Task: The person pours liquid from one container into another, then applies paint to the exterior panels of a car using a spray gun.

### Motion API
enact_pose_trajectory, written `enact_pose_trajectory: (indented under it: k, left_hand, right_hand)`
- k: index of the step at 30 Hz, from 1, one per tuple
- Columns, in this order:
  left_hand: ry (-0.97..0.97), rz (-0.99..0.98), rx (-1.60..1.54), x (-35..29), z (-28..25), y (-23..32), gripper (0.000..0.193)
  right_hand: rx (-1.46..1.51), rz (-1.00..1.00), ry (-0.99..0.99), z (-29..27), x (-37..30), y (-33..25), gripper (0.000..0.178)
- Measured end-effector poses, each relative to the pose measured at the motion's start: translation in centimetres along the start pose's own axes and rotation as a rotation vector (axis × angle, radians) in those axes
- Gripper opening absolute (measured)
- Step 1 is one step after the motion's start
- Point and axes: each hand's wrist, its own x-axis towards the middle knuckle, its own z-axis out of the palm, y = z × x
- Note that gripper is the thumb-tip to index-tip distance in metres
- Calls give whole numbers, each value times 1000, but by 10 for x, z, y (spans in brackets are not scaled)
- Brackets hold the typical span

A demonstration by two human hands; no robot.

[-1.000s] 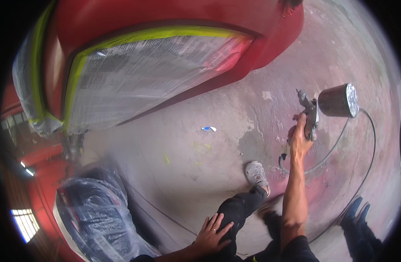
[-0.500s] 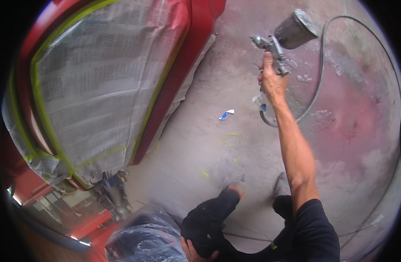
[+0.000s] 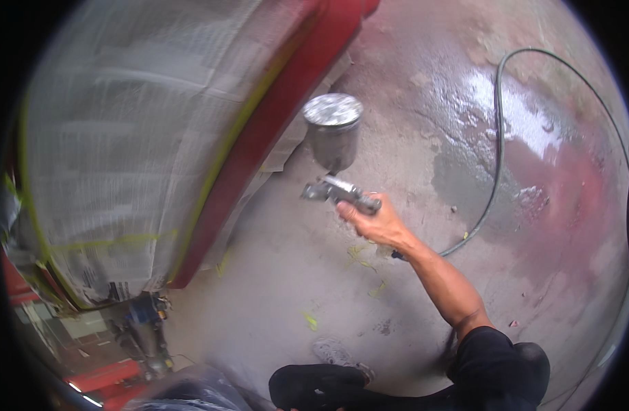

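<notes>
Pointing left, the gun (image 3: 340, 186) is near the middle of the head view, its cup (image 3: 334, 140) above it, its nozzle apart from the red sill (image 3: 265, 133). The right hand (image 3: 379, 222) has its fingers wrapped around the handle; whether the trigger is pulled I cannot tell. A sliver of the left hand (image 3: 292, 409) shows at the lower edge, too little to tell its grip. Masking (image 3: 129, 151) fills the upper left; the hose (image 3: 498, 137) loops through the upper right. The step in hand seems to be a spray pass, or lining up for it; the next move would call for the nozzle square to the sill.
</notes>
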Motion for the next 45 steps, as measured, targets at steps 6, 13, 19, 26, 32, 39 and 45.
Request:
enact_pose_trajectory:
  k: [6, 13, 19, 26, 32, 39, 45]
  left_hand:
    - [97, 99, -64, -8, 16, -8, 111]
    - [235, 121, -178, -52, 41, -43, 102]
    - [426, 322, -220, -48, 86, -86, 83]
    - [704, 206, -540, -48, 118, -140, 66]
    - [579, 131, -745, -75, 128, -203, 37]
    - [542, -164, -1126, -94, 125, -216, 66]
    - [619, -209, -1014, -84, 133, -230, 64]
  right_hand:
    - [-179, -413, 754, -85, 55, -39, 37]
    - [-201, -426, 914, -59, 63, -40, 35]
    - [-621, -405, 758, 57, 9, 44, 30]
    - [-478, -332, 424, 246, -29, 101, 23]
    - [-537, -281, 237, 399, -41, 133, 25]
    - [-713, -344, -35, 542, -36, 154, 28]
    - [-552, -360, -235, 600, -28, 152, 25]
